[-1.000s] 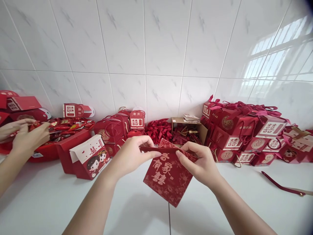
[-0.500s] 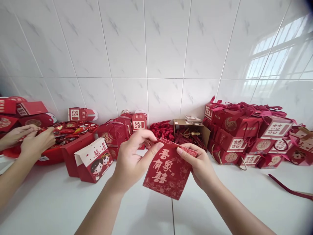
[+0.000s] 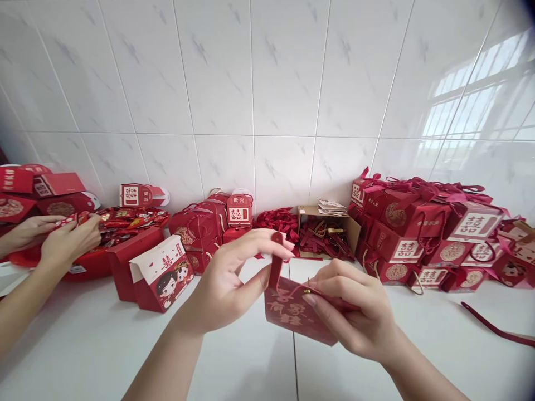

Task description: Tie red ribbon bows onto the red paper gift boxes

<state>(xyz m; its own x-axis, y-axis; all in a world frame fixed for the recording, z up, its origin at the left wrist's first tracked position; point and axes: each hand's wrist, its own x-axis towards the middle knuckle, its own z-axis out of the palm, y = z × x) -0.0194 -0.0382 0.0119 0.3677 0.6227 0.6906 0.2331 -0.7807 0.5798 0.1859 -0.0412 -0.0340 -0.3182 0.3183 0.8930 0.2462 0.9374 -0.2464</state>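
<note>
A small red gift bag [image 3: 292,320] with light lettering is tilted between my hands above the white table. My right hand [image 3: 355,309] is closed on its upper right edge, thumb in front, beside a small gold-coloured fastener [image 3: 308,291]. A dark red strap [image 3: 275,264] stands up at the bag's left top. My left hand [image 3: 234,278] pinches this strap between thumb and fingers. Part of the bag's right side is hidden behind my right fingers.
Another person's hands [image 3: 69,239] hold red packets over a red basin [image 3: 94,264] at left. Upright gift boxes [image 3: 165,275] stand nearby. Behind are a cardboard box [image 3: 353,225] of straps and red ribbons [image 3: 278,223]. Stacked red boxes [image 3: 412,223] and a loose strap [image 3: 495,326] lie right.
The bag has tipped and moved lower. A strap now stands up at its top in my left fingers, and a gold fastener shows by my right thumb. The other person's hands shifted slightly.
</note>
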